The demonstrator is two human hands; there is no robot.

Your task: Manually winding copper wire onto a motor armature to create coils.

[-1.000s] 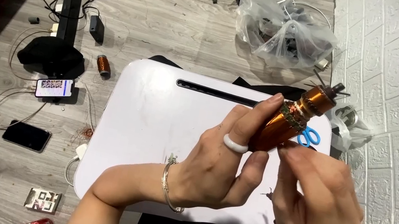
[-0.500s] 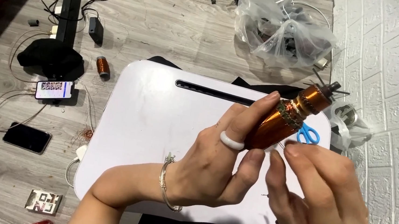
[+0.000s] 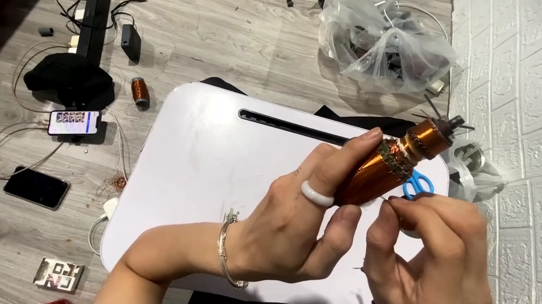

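The left hand [image 3: 298, 227] grips a copper motor part [image 3: 387, 169] over the white desk [image 3: 209, 163]. The right hand [image 3: 433, 266] pinches near its lower end. Blue scissors [image 3: 417, 184] lie behind; a plastic bag [image 3: 384, 38] sits on the floor.

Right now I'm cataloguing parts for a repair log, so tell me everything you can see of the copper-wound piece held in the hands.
The copper-wound motor rotor is a long cylinder of glossy orange-brown wire coils laid lengthwise, with a banded ring of windings near its upper end, a narrower copper collar above that, and thin dark metal pins sticking out at the tip. It is tilted, tip toward the upper right, above the white lap table. The left hand grips its lower body; the right hand pinches at its lower side, seemingly holding a thin wire.
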